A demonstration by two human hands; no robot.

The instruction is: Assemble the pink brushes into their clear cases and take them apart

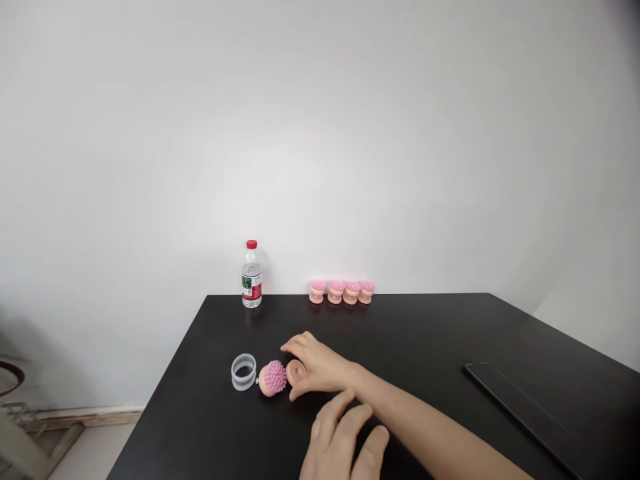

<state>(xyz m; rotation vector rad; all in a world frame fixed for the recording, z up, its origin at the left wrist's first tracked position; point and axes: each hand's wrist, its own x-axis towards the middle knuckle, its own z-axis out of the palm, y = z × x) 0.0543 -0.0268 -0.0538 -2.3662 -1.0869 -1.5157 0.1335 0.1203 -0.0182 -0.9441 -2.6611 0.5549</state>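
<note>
The right grip [317, 365] stands spread around a peach scrubber base [295, 372]; probably light, stiff and smooth, it suits a rim pinch. The left grip [340, 440], nearby, is also spread.

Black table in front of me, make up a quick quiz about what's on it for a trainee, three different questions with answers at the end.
1. Count: how many pink-topped pieces stand in the row near the wall?
2. True or false: the round peach piece is between the thumb and fingers of the right hand.
3. Choose: in the camera view, on which side of the loose pink-bristled piece is the clear ring? A, left; B, right.

Key: 1, four; 2, true; 3, A.
</note>
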